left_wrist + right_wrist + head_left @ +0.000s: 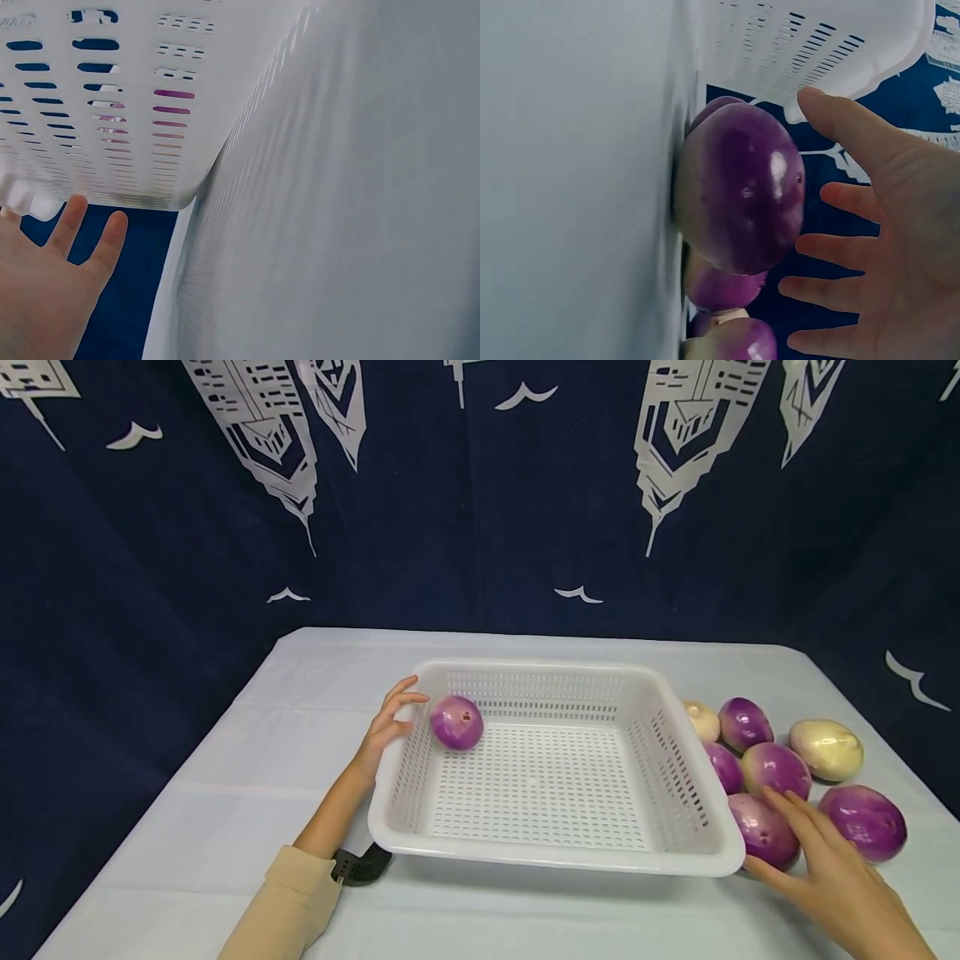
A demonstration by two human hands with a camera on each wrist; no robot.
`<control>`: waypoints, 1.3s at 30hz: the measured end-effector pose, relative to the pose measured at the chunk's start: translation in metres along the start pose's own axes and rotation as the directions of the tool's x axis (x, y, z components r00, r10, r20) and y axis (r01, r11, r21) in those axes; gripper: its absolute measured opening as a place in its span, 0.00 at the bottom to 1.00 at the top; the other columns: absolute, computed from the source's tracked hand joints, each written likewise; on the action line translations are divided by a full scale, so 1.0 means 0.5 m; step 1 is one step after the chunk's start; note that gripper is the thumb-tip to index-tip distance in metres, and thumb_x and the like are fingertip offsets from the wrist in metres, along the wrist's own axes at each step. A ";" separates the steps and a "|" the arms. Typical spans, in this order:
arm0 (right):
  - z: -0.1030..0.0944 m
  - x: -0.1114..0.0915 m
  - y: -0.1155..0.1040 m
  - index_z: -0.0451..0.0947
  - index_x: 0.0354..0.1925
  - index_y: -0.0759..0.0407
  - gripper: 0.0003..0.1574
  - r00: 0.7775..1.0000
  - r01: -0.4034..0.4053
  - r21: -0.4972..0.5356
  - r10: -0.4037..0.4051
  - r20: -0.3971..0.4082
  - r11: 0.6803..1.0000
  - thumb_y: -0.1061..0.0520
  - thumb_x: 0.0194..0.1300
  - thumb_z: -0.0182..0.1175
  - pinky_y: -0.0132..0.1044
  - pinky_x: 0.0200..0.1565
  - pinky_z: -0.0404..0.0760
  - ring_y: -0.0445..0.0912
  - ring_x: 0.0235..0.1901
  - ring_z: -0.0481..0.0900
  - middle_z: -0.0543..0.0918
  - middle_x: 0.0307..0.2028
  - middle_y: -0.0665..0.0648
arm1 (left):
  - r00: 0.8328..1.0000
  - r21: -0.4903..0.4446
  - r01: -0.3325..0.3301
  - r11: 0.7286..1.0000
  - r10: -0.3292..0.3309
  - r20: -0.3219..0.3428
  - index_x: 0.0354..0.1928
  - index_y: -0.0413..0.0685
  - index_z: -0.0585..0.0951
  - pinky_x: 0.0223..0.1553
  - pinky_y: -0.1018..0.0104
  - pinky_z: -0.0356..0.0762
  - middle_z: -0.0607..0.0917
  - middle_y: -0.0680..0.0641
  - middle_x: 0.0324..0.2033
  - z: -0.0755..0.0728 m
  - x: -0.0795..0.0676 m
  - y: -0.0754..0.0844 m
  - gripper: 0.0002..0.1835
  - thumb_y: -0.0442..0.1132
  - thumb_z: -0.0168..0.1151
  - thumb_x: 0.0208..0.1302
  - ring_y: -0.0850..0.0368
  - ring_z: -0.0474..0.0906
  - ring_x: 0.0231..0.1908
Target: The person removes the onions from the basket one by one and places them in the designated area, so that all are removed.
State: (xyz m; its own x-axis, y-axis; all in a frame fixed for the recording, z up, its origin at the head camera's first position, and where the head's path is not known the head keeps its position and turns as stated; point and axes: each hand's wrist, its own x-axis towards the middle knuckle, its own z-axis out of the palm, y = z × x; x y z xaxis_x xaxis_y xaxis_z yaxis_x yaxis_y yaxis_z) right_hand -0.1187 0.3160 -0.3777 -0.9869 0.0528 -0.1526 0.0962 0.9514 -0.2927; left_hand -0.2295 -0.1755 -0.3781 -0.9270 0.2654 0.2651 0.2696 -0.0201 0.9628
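A white perforated plastic basket [536, 785] stands on the table with one purple turnip [457, 722] at its left end. At the basket's left rim is my left hand [384, 731], its fingers spread and fingertips right at the edge. Beside the basket's right end, my right hand [836, 868] reaches over a large purple-and-cream turnip [761, 829], fingers extended and apart. In the right wrist view, that hand's palm faces a glossy turnip [742, 187], with space showing between the fingertips and its skin.
More turnips cluster right of the basket, including a purple one [862, 821] and a pale yellowish one [827, 749]. The table has a white cover [225, 827]. A dark blue patterned curtain [465, 527] hangs behind. A black band [362, 865] sits at my left wrist.
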 end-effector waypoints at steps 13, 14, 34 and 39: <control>-0.047 -0.043 -0.031 0.49 0.68 0.62 0.50 0.950 0.114 -0.030 -0.118 -0.290 0.993 0.38 0.59 0.53 0.73 0.52 0.45 0.72 0.62 0.46 0.54 0.63 0.75 | 1.000 -0.011 -0.008 1.000 0.008 0.002 0.50 0.52 0.69 0.51 0.48 0.68 0.43 0.51 0.69 0.001 -0.001 -0.001 0.22 0.32 0.39 0.50 0.43 0.44 0.67; -0.050 -0.044 -0.035 0.50 0.67 0.62 0.48 0.939 0.131 -0.015 -0.129 -0.319 0.991 0.39 0.59 0.54 0.71 0.55 0.42 0.72 0.62 0.46 0.55 0.63 0.75 | 1.000 -0.010 -0.008 1.000 0.008 0.003 0.50 0.52 0.69 0.51 0.48 0.68 0.43 0.51 0.69 0.002 -0.001 -0.001 0.22 0.32 0.39 0.50 0.43 0.44 0.67; -0.127 -0.029 -0.176 0.58 0.66 0.49 0.39 0.734 0.501 0.129 -0.340 -0.588 0.856 0.58 0.58 0.58 0.58 0.66 0.35 0.56 0.68 0.51 0.60 0.66 0.64 | 1.000 0.020 -0.006 1.000 0.006 -0.001 0.55 0.33 0.62 0.52 0.49 0.66 0.43 0.51 0.69 0.002 -0.001 -0.003 0.26 0.33 0.39 0.50 0.44 0.41 0.67; -0.148 -0.025 -0.206 0.63 0.63 0.53 0.37 0.642 0.606 0.123 -0.391 -0.660 0.786 0.63 0.54 0.59 0.49 0.69 0.36 0.28 0.66 0.50 0.63 0.66 0.55 | 1.000 0.026 -0.010 1.000 0.010 -0.002 0.55 0.31 0.62 0.52 0.51 0.66 0.43 0.50 0.69 0.002 -0.001 0.000 0.27 0.33 0.39 0.50 0.44 0.41 0.67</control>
State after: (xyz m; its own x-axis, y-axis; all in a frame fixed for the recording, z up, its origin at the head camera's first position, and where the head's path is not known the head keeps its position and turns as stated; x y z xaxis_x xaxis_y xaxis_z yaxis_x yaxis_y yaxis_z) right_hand -0.1261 0.2396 -0.2757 -0.7564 -0.1382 0.6394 -0.5065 0.7423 -0.4387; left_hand -0.2290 -0.1746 -0.3783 -0.9249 0.2631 0.2745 0.2852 0.0029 0.9584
